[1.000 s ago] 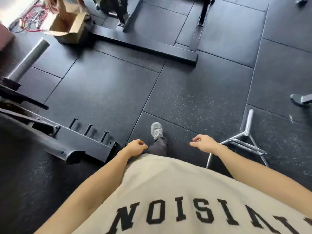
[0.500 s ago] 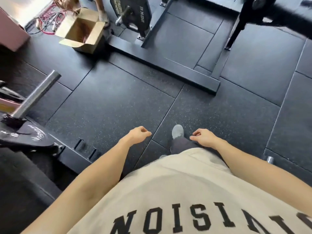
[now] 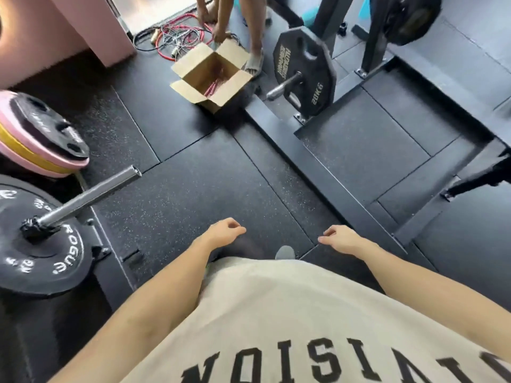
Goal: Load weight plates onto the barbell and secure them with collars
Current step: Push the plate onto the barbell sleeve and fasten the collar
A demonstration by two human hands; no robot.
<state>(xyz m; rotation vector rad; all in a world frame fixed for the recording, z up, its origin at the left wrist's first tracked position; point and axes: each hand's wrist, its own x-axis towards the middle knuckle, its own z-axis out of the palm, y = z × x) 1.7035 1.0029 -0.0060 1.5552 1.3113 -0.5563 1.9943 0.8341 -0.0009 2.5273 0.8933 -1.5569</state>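
A silver barbell sleeve juts out at the left with a black Rogue plate on it. Behind it lies a stack of pink, yellow and black plates. A black 20 kg plate hangs on a storage peg of the rack at the far right. My left hand and my right hand hang in front of my body with loosely curled fingers, holding nothing, well right of the sleeve.
An open cardboard box sits on the black rubber floor ahead, with a tangle of cables behind it. Another person's legs stand by the box. A black rack base beam crosses the floor at right.
The view has swung up and forward over the floor. The Rogue plate, the stacked plates and the 20 kg plate have come into view. Both hands stay empty.
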